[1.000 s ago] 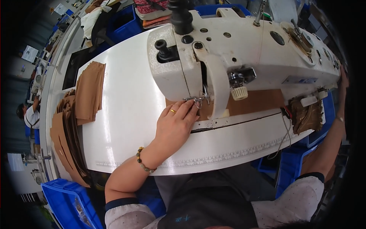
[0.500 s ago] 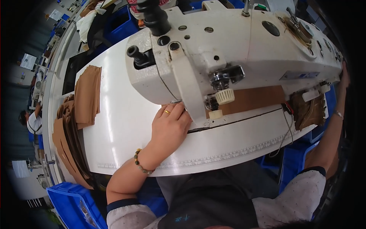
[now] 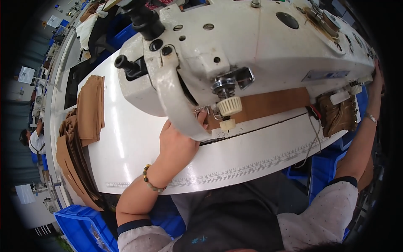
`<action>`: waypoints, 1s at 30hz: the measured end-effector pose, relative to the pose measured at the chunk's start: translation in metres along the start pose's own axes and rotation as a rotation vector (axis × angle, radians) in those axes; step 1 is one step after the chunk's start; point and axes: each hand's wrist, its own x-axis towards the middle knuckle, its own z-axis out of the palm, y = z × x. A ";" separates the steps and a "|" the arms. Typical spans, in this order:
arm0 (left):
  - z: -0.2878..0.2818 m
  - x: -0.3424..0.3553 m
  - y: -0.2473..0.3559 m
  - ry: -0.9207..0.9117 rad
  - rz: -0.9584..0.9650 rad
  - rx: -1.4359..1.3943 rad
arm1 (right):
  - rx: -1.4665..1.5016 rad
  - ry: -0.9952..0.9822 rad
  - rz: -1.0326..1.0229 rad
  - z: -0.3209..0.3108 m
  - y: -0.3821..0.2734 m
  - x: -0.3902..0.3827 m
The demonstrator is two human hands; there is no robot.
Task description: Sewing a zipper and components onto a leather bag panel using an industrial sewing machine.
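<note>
My left hand [image 3: 178, 142], a beaded bracelet at its wrist, reaches under the head of a white sewing machine [image 3: 268, 46]. Its bent fingers are close together beside the needle area, partly hidden by the machine's curved white guard [image 3: 176, 98]. Whatever they pinch cannot be made out. Right of these fingertips, a long brown strip [image 3: 268, 104] lies under the machine arm. My right hand [image 3: 377, 72] is at the machine's far right end, by the dark rim of the picture; its fingers are hidden.
Stacks of brown pieces [image 3: 91, 111] lie at the table's left side, with more folded ones [image 3: 75, 161] nearer me. A crumpled brown bundle [image 3: 338, 113] and a grey cord [image 3: 310, 145] are on the right. Blue crates [image 3: 84, 224] stand below the white table [image 3: 126, 164].
My left fingers have moved in under the machine head, behind the curved guard, and the ring no longer shows. The view has shifted, so the machine appears further left. My right hand stays put.
</note>
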 end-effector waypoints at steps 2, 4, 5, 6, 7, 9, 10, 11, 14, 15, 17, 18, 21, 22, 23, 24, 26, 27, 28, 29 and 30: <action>0.000 -0.001 -0.001 -0.015 -0.016 -0.009 | 0.491 0.100 0.014 0.004 0.031 -0.037; 0.000 -0.002 -0.002 -0.034 -0.005 0.018 | 0.403 0.035 -0.082 0.005 0.055 -0.052; 0.001 -0.002 -0.002 -0.035 -0.009 0.021 | 0.369 0.110 -0.046 0.004 0.064 -0.053; 0.002 -0.002 -0.002 -0.010 0.005 0.022 | 0.385 0.069 -0.094 0.001 0.070 -0.054; 0.002 -0.001 -0.002 -0.008 0.018 0.024 | 0.422 0.072 -0.040 -0.002 0.072 -0.055; 0.002 -0.001 -0.002 0.009 0.012 0.024 | 0.056 0.176 -0.274 -0.007 0.063 -0.064; 0.002 -0.001 -0.001 -0.007 -0.008 0.026 | -0.131 0.225 -0.392 -0.008 0.053 -0.075; 0.002 -0.001 -0.001 0.015 -0.008 0.022 | -0.321 0.272 -0.509 -0.006 0.041 -0.092; 0.000 -0.001 -0.001 0.003 -0.003 -0.021 | -0.325 0.258 -0.928 0.015 0.012 -0.176; 0.000 -0.001 -0.001 -0.002 -0.005 -0.016 | -0.411 -0.029 -1.058 0.023 0.007 -0.216; -0.001 -0.001 -0.001 -0.006 -0.002 -0.010 | -0.616 -0.625 -1.295 0.057 0.005 -0.279; 0.000 -0.001 -0.001 0.008 0.013 0.004 | -0.842 -0.830 -1.265 0.077 0.006 -0.304; -0.001 -0.002 -0.001 0.084 0.058 0.021 | -0.818 -0.950 -1.360 0.137 0.004 -0.334; -0.004 -0.005 0.000 0.095 0.118 -0.018 | -0.854 -0.935 -1.459 0.153 0.000 -0.337; -0.006 -0.007 0.001 0.097 0.178 -0.058 | -0.821 -0.879 -1.586 0.161 -0.009 -0.338; -0.007 -0.010 0.004 0.146 0.265 -0.046 | -0.906 -0.920 -1.567 0.162 -0.022 -0.341; -0.010 -0.017 0.011 0.169 0.393 -0.094 | -1.083 -1.197 -1.232 0.151 -0.051 -0.352; -0.011 -0.020 0.014 0.162 0.515 -0.147 | -0.913 -1.283 -1.207 0.141 -0.066 -0.359; -0.009 -0.021 0.017 0.156 0.504 -0.138 | -0.810 -1.412 -1.114 0.132 -0.080 -0.369; -0.007 -0.022 0.020 0.175 0.570 -0.143 | -0.627 -1.536 -1.023 0.127 -0.087 -0.381; -0.006 -0.023 0.021 0.151 0.649 -0.143 | -0.535 -1.620 -0.979 0.125 -0.092 -0.391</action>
